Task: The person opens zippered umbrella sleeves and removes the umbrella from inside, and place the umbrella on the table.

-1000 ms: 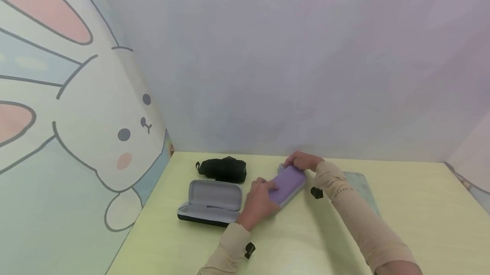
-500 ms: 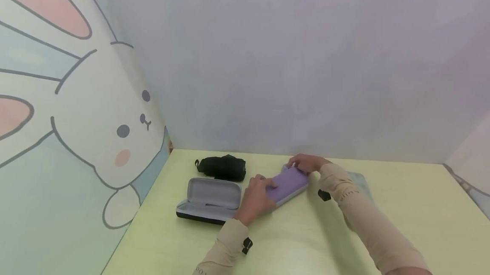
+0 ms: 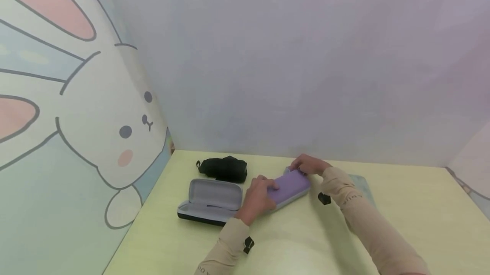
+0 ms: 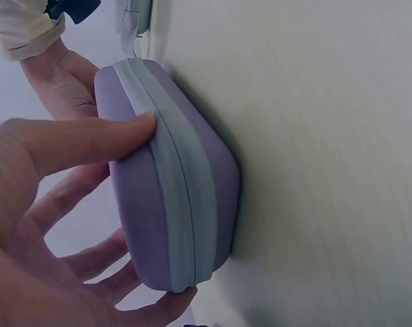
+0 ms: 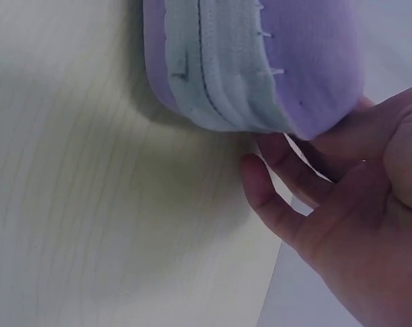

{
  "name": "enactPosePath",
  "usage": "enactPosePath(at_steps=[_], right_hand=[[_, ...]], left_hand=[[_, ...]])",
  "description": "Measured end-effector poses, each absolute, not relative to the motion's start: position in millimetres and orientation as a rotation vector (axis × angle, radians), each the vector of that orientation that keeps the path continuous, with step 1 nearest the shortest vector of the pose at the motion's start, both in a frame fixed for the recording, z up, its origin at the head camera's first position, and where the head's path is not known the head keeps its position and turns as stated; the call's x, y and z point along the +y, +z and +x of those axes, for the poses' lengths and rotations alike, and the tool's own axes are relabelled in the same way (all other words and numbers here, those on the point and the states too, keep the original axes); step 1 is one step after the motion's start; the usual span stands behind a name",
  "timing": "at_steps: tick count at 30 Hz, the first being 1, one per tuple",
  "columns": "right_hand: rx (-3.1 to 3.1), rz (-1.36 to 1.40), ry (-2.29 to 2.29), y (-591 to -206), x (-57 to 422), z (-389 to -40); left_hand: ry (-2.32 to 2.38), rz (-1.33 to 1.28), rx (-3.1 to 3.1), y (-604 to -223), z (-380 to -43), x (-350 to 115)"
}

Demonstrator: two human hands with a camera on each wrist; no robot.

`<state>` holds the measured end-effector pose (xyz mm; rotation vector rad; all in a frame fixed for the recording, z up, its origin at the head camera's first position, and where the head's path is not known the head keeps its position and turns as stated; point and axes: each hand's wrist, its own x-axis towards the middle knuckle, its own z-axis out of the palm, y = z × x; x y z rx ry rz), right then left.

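Purple case (image 3: 292, 185) lay slantwise at mid-table, far end toward the table's back edge; whether it rested flat could not be told. Pale zip band (image 4: 173, 170) ran round its side, seam closed where seen.

Left hand (image 3: 256, 199) gripped the near end: thumb on the band, fingers spread and bent round the other side. Right hand (image 3: 311, 165) was at the far end, fingers bent, tips hidden behind the case; could not tell whether they pinched anything.

Room: open case (image 3: 214, 194) just beside the left hand, a tight gap. Pouch (image 3: 226, 169) behind that, near the back edge. To the right, the mat (image 3: 363, 185), partly under the right forearm; beyond it a wide stretch of table (image 3: 417, 207) ran to the right. More table in front.

Count: hands, two; cases, two; pouch, one, black; mat, one, grey-green.
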<state>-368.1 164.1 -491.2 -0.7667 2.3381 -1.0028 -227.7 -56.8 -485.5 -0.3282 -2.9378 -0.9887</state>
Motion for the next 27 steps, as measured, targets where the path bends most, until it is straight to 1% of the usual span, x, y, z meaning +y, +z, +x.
enactPosePath(at_steps=[8,17,27], right_hand=[[2.311,-0.652,-1.067,-490.9,163.8,-367.4],[2.364,-0.821,-1.164,-496.1,163.0,-365.4],[2.549,-0.988,-1.06,-494.3,159.5,-365.0]], left_hand=[[-1.007,-0.319,-2.939,-484.0,-231.2,-57.2],[-1.004,-0.314,-2.955,-485.6,-231.6,-56.2],[-0.995,-0.302,-2.958,-486.7,-234.6,-56.0]])
